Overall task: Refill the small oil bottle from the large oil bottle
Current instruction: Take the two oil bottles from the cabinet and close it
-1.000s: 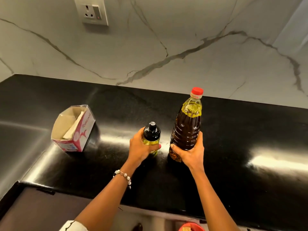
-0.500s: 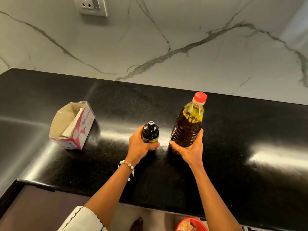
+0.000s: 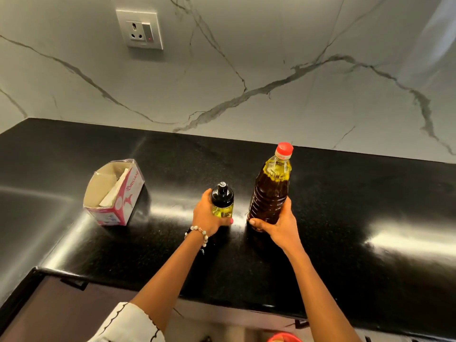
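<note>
Standing upright on the black countertop [image 3: 345, 230], the small oil bottle [image 3: 222, 201] keeps its black cap on; the left hand [image 3: 208, 214] wraps its fingers round the body. Just beside it, apart, the large oil bottle [image 3: 271, 191] stands upright, red cap [image 3: 284, 150] in place, the right hand [image 3: 278, 224] curled round its lower part. An opened pink carton [image 3: 114, 192] sits well to the left. A wall socket [image 3: 140, 29] is set in the marble backsplash [image 3: 271, 70].
</note>
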The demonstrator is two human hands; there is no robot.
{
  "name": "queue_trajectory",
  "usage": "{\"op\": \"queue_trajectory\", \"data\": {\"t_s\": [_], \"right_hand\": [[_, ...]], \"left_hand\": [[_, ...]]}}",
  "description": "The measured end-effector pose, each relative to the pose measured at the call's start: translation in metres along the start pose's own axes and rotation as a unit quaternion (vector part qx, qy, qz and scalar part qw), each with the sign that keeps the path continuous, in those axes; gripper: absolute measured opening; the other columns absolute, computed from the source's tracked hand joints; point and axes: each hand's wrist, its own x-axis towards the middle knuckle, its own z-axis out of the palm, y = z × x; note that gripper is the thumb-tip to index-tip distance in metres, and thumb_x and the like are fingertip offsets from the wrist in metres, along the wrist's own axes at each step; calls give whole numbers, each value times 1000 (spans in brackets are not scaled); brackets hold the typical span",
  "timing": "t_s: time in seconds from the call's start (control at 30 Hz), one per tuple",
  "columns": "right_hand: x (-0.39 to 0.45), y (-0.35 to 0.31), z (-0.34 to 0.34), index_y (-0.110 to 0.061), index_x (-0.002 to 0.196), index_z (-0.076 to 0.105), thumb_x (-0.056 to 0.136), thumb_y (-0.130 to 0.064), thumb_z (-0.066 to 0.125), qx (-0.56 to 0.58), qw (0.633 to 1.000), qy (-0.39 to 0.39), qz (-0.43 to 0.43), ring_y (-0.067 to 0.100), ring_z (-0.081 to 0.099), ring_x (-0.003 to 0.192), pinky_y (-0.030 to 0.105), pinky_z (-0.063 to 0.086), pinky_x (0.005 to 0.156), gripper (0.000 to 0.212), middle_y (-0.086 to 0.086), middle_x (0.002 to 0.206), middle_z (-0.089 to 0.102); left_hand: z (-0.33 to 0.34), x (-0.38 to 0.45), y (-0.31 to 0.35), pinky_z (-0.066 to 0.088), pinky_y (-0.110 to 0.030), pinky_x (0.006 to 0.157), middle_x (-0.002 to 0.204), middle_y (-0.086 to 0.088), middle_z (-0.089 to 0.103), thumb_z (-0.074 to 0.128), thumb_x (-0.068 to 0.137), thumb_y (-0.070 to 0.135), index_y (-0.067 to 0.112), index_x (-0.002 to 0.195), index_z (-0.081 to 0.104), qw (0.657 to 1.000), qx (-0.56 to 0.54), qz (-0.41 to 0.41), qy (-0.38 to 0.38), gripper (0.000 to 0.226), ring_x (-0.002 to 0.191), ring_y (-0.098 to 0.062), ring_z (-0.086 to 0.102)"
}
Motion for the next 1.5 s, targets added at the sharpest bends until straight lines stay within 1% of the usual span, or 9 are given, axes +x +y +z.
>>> {"op": "queue_trajectory", "data": {"t_s": [0.13,0.27,0.4,0.57,0.8,0.97,1.17,1.27,1.5], "right_hand": [[-3,-13,-14,-14,129,45,57,-41,88,-111,987,-45,104,25,53,117,40,45,99,88,3,124,55],[-16,-47,-26,-10,111,57,72,-36,81,-186,967,-82,153,30,61,101,41,51,86,53,9,111,61],[-33,-95,-41,-18,84,65,78,-43,73,-184,982,5,47,24,66,87,41,55,77,27,5,93,68],[-62,-169,-42,-13,86,69,84,-31,71,-63,980,-1,-188,14,67,74,33,57,73,19,0,77,68],[-94,-270,-32,-13,102,67,88,-28,67,79,929,9,-363,14,66,80,25,55,73,21,1,93,70],[-119,-356,-21,-13,103,67,89,-29,65,89,868,14,-488,3,61,78,9,50,69,22,-6,92,66],[-151,-445,6,-13,108,65,87,-29,69,83,816,-23,-572,3,60,76,6,45,62,27,-3,92,66],[-182,-487,30,-15,115,61,85,-29,71,98,778,-34,-620,6,60,82,5,42,63,36,-3,98,64],[-228,-525,82,-14,123,56,83,-36,68,161,735,-12,-658,7,51,97,13,45,73,47,-1,114,53]], "left_hand": [[-10,0,12,42,-42,104,137,-12,49,90,60,17,16,144,34,999,26,-27,7,100,126,-30,48],[-35,-17,29,45,-30,94,126,-13,58,81,73,13,12,135,47,995,-14,-18,101,71,115,-25,56],[-66,-43,70,53,-27,85,100,-7,71,73,82,10,12,117,62,977,-65,64,193,37,86,-14,64],[-122,-85,114,57,-26,76,94,-3,72,69,86,16,16,105,68,931,-105,175,303,20,84,-15,70],[-220,-172,176,56,-29,62,85,-15,69,60,89,6,1,103,66,791,-266,377,403,16,74,-27,68],[-293,-224,206,51,-34,54,69,0,60,57,90,16,11,93,59,670,-337,425,506,6,54,-18,57],[-370,-270,199,47,-44,68,98,-5,53,57,80,39,20,95,46,537,-398,406,624,26,83,-20,55],[-407,-297,194,46,-29,66,94,3,59,47,86,30,17,102,48,553,-434,448,553,21,82,-11,58],[-431,-328,195,54,-31,75,92,0,70,40,97,19,19,96,67,639,-388,446,492,27,98,-20,67]]}}
